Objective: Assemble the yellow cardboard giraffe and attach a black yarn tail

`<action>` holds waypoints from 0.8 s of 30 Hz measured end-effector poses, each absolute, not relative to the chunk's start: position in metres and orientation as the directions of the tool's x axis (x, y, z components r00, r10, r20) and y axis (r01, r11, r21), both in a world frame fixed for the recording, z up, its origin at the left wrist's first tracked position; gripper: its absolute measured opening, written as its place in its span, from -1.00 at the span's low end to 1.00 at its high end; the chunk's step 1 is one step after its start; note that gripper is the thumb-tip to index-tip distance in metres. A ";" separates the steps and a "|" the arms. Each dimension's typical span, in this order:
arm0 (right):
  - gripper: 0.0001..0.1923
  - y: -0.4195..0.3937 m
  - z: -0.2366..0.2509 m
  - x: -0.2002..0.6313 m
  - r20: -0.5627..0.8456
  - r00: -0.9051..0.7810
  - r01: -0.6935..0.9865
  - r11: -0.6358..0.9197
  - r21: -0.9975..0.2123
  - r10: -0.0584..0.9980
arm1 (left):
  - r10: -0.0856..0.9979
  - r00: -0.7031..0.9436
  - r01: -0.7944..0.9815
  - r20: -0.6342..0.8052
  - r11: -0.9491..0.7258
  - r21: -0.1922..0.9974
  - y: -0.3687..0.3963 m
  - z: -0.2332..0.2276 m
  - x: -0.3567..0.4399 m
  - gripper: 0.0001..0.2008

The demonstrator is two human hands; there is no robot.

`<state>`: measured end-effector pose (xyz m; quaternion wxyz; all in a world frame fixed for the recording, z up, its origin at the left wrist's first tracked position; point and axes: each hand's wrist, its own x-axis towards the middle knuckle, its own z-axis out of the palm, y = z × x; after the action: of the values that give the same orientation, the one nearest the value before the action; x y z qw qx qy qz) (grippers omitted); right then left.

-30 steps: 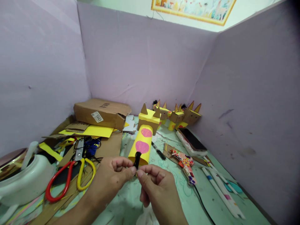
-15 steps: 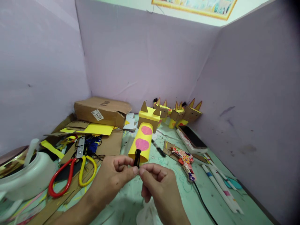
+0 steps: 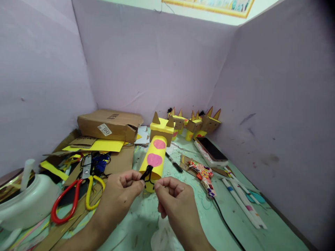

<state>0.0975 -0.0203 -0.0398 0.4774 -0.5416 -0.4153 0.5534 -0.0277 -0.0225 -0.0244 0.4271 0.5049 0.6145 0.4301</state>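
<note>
A yellow paper-tube animal (image 3: 156,150) with pink spots and a cardboard head with pointed ears lies in front of me. Black yarn (image 3: 148,173) hangs from its near end like a tail. My left hand (image 3: 125,190) pinches most of the strands between thumb and fingers, just left of the tube's end. To the right, my right hand (image 3: 176,197) is closed, thumb against forefinger, on a separate strand of the same yarn. The strands spread apart between the two hands. Part of the yarn is hidden by my fingertips.
Scissors (image 3: 68,205) with red and yellow handles lie left, near a white pot (image 3: 34,202) and a cardboard box (image 3: 111,123). At right are a patterned glue gun (image 3: 205,174), black marker (image 3: 175,163), phone (image 3: 211,151) and several white pens (image 3: 244,202). Similar cardboard animals (image 3: 195,125) stand behind.
My hands have drawn apart, and the bunched yarn now splits into separate strands between them. The camera view has shifted slightly.
</note>
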 end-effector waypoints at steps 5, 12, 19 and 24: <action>-0.84 -0.021 -0.040 0.096 -0.203 0.012 -0.074 -0.202 -0.977 0.979 | 0.995 -0.031 0.191 -0.096 0.101 0.976 -0.023 -0.028 -0.030 -0.79; -0.86 -0.021 -0.044 0.096 -0.181 -0.036 -0.048 -0.182 -0.982 0.983 | 0.996 0.001 0.210 -0.086 0.084 0.974 -0.023 -0.030 -0.030 -0.78; -0.89 -0.019 -0.039 0.099 -0.203 -0.025 -0.108 -0.205 -0.973 0.979 | 0.995 -0.036 0.199 -0.098 0.103 0.975 -0.020 -0.031 -0.030 -0.83; -0.87 -0.018 -0.040 0.101 -0.200 -0.046 -0.118 -0.204 -0.972 0.979 | 0.993 -0.062 0.162 -0.102 0.111 0.981 -0.020 -0.034 -0.032 -0.83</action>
<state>0.1007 -0.0176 -0.0405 0.4676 -0.5081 -0.4234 0.5864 -0.0319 -0.0195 -0.0338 0.4695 0.4986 0.5789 0.4425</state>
